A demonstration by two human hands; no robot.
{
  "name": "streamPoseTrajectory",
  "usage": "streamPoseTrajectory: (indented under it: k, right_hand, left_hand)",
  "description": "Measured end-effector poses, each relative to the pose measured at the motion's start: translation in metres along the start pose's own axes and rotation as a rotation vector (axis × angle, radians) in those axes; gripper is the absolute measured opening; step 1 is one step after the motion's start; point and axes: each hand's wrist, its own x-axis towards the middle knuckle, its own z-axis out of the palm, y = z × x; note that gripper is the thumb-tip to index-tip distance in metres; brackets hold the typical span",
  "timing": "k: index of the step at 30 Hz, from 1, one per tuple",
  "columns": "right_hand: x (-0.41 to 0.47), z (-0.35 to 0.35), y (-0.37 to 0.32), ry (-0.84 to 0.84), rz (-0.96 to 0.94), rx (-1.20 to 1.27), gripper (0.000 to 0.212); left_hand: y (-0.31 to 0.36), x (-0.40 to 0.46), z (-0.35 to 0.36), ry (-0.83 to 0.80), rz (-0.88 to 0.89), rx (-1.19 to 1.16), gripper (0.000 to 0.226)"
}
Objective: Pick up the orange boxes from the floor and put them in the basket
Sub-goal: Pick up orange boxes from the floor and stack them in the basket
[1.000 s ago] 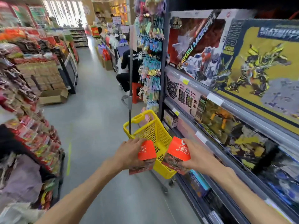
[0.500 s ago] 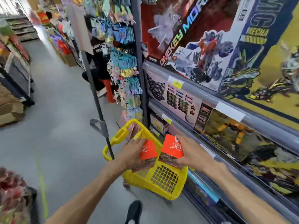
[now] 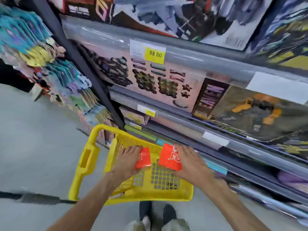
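Your basket [image 3: 86,162]: solid yellow, square-grid mesh walls. Your two boxes, left [image 3: 143,158] and right [image 3: 170,157]: orange-red, white printed marks (blurred, unreadable). Shelf rails [image 3: 200,64]: grey. Price tag [image 3: 155,55]: yellow, dark digits. Floor [image 3: 41,147]: pale grey.

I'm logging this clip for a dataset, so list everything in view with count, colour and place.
orange boxes: two, orange-red, one in each hand, over the basket
basket: one, yellow, on the floor beside the shelves
floor: grey, left and below
shelves: several tiers, grey, right side, stocked with toy boxes
price tag: one, yellow, upper shelf edge
hanging packets: many, mostly teal, upper left
shoes: two, dark, bottom centre
left hand: grips one box
right hand: grips the other box
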Motion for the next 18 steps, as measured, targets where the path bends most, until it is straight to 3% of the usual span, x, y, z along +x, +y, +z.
streamPoseTrajectory:
  k: [12,18]
  right_hand:
    - [0.063,0.137,0.055,-0.18,0.02,-0.118,0.099]
    - [0.092,0.196,0.07,-0.146,0.019,-0.131,0.099]
  left_hand:
    - [-0.056,0.081,0.142,-0.072,-0.003,-0.046,0.086]
    - [-0.067,0.121,0.183,-0.033,0.094,-0.023,0.095]
